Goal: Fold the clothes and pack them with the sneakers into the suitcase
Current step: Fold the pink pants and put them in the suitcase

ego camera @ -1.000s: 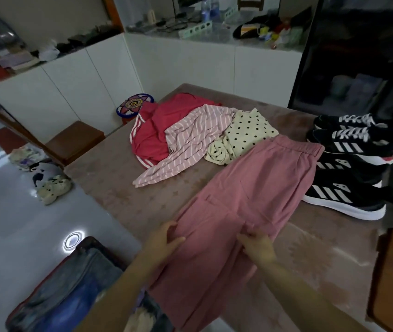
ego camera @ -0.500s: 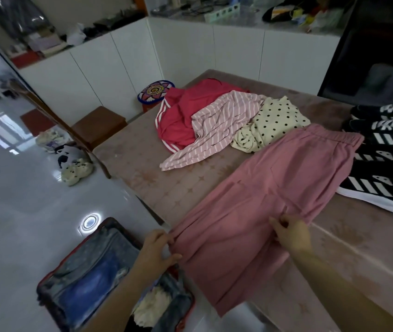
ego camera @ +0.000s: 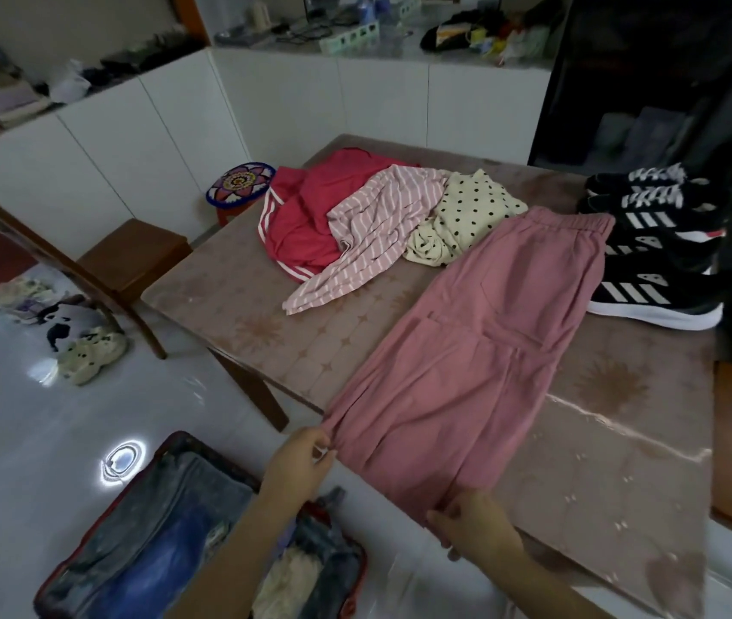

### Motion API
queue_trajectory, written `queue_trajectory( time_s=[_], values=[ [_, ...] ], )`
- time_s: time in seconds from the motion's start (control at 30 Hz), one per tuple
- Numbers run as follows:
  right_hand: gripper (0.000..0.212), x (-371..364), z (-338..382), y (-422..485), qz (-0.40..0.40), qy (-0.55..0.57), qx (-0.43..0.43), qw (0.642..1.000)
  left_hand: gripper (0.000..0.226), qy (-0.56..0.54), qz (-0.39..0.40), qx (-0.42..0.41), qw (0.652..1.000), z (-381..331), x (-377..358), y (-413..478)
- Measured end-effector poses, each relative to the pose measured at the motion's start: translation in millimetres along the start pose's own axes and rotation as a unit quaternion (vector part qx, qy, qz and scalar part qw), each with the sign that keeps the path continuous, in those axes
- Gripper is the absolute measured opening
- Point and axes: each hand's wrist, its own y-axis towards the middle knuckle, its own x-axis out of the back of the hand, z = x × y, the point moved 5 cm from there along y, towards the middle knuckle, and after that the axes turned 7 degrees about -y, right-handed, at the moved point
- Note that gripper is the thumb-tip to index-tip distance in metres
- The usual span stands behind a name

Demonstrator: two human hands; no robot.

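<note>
Here both hands, left hand (ego camera: 299, 462) and right hand (ego camera: 473, 524), pinch the lower hem of the long dusty-pink cotton trousers (ego camera: 484, 350) on the table (ego camera: 239, 306).

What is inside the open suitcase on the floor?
The suitcase holds blue denim and something cream-coloured. The left forearm crosses its middle, hiding what lies there.

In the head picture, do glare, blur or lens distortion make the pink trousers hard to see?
Head view: dim and soft, yet the pink trousers read clearly; a bright glare ring lies on the floor and a glare streak crosses the table; the wide lens bows the white cabinets; the bottom edge is smeared.
</note>
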Motion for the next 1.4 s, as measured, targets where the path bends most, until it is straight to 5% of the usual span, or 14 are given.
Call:
queue_trajectory(
  time_s=[0.27,0.43,0.77,0.87,0.93,1.0,1.1,1.2,1.27,1.4],
  values=[
    [0.030,-3.2,8.9,-7.2,-0.069,0.105,-0.016,0.992,0.035,0.041,-0.006,-0.039,0.998,-21.6,23.4,5.2],
    [0.027,2.6,6.5,-14.7,-0.078,0.088,-0.001,0.993,0.010,0.100,0.015,-0.053,0.993,-25.0,43.5,18.4],
    [0.025,2.8,-2.2,-9.2,-0.010,0.072,0.014,0.997,0.012,0.073,0.078,-0.001,0.994,-13.3,43.8,36.7],
    [0.024,37.9,-4.5,-5.0,-0.149,0.015,0.051,0.987,0.032,0.062,0.073,0.021,0.995,-6.6,32.4,36.7],
    [0.023,62.1,0.3,-5.9,-0.269,-0.076,0.141,0.950,0.037,0.115,0.071,0.028,0.990,-5.4,25.4,40.3],
    [0.062,68.2,4.7,-4.0,-0.316,-0.216,0.242,0.892,0.033,0.169,0.048,0.010,0.984,-15.0,24.3,40.4],
    [0.119,40.6,-2.4,2.8,-0.210,-0.393,0.344,0.827,0.047,0.255,-0.008,-0.176,0.951,-43.5,18.3,35.5],
    [0.108,10.5,-9.8,12.5,-0.143,-0.491,0.365,0.778,0.075,0.353,0.082,-0.366,0.857,-57.7,0.3,23.1],
    [0.083,3.2,-6.3,19.1,-0.149,-0.502,0.365,0.770,0.097,0.422,0.164,-0.354,0.818,-44.8,-9.1,21.6],
    [0.084,6.4,0.1,28.6,-0.092,-0.474,0.357,0.800,0.120,0.442,0.216,-0.304,0.816,-27.7,-18.5,22.8]
  ],
)
